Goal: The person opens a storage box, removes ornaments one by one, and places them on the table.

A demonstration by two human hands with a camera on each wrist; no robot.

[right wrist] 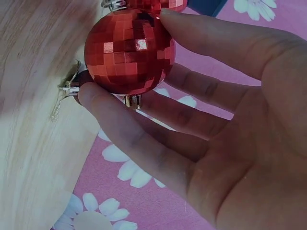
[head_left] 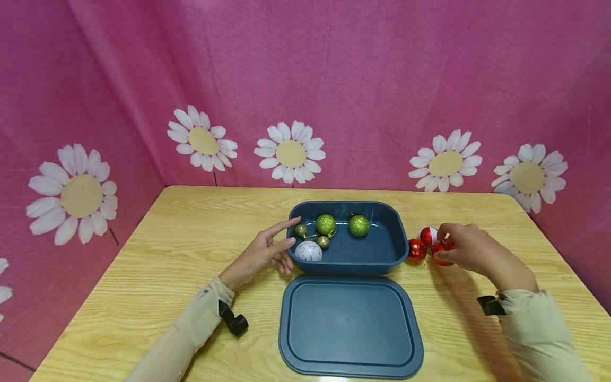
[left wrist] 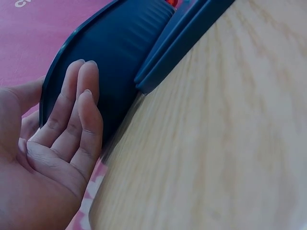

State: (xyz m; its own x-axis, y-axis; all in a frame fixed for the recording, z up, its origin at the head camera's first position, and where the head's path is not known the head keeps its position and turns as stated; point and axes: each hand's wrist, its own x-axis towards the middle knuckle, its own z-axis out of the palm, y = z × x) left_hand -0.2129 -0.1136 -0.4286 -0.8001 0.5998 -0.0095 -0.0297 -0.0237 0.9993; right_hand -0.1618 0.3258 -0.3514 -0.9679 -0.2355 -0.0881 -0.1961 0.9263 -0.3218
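Between the fingers of the right hand (head_left: 470,248): a shiny red faceted ball (right wrist: 129,50)

On the light wood-grain desk (head_left: 215,212), the ball sits between thumb and finger, which pinch its sides narrowly. Just beside these fingers are a plain shiny red ball (head_left: 417,250) and a glossy red-and-white ball (head_left: 427,234).

At the far side from them, the left hand (head_left: 264,246) rests at the end of a dark blue rectangular plastic-looking container (head_left: 367,252), thumb and forefinger spread at the rim, the others loosely bent outside the wall. Inside, nearest the left fingers, lie a white speckled ball (head_left: 308,251) and two small gold glitter balls; farther from them, two green glitter balls (head_left: 359,225). A flat dark blue lid (head_left: 350,323) lies between the forearms.

The step in hand looks like picking up the red faceted ball; the next move probably calls for a secure lift clear of its neighbours.
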